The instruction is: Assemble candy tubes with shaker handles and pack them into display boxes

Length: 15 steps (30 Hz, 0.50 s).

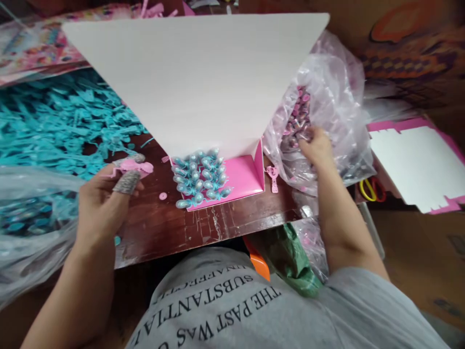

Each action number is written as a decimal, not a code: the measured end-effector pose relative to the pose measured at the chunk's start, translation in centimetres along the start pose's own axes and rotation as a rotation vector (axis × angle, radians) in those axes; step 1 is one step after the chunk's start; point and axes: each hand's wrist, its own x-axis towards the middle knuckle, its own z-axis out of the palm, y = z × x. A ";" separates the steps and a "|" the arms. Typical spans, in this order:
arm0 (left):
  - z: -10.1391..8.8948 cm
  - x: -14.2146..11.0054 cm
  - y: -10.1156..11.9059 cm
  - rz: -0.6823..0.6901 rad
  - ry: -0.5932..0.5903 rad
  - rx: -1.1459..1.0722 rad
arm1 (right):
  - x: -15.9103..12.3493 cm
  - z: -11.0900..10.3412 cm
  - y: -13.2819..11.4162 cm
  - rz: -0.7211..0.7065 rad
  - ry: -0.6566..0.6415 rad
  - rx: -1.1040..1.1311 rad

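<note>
My left hand (105,194), with grey tape on its thumb and a fingertip, pinches a pink plastic piece (136,166) over the left of the table. My right hand (317,145) reaches into the clear plastic bag (332,92). Its fingers are bent together at a heap of shiny pink and dark pieces (298,116), and what they grip is hidden. Between my hands stands an open box with a white raised lid (203,72) and a pink inside (244,177). Two columns of shiny light-blue bulb-shaped pieces (199,174) fill its left part.
A pile of turquoise plastic parts (54,116) covers the left side, with a clear bag (36,232) before it. A pink part (272,178) and a small pink disc (163,196) lie on the brown table (218,220). Scissors (371,189) and white-pink cardboard (417,160) are at right.
</note>
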 end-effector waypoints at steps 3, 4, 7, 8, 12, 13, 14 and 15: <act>-0.4 -2.0 2.8 0.086 -0.054 -0.080 | -3.3 -2.4 -1.7 -0.017 -0.009 0.118; -0.2 -2.7 3.8 0.115 -0.100 -0.122 | -4.7 -3.2 -3.0 -0.071 -0.061 0.184; 1.1 -4.6 6.1 0.178 -0.349 -0.232 | -8.9 -5.4 -9.0 -0.340 -0.120 0.245; 1.7 -5.2 6.7 0.193 -0.450 -0.236 | -10.1 -5.8 -11.3 -0.459 -0.129 0.262; 3.8 -7.2 7.2 0.232 -0.709 -0.181 | -13.7 -5.7 -17.8 -0.728 -0.264 0.350; 4.2 -7.8 6.9 0.226 -0.735 -0.187 | -14.3 -5.5 -18.3 -0.727 -0.310 0.346; 4.5 -8.3 6.3 0.212 -0.752 -0.201 | -14.8 -5.3 -18.3 -0.718 -0.364 0.307; 4.8 -8.9 5.6 0.197 -0.761 -0.216 | -15.3 -5.1 -18.0 -0.706 -0.427 0.224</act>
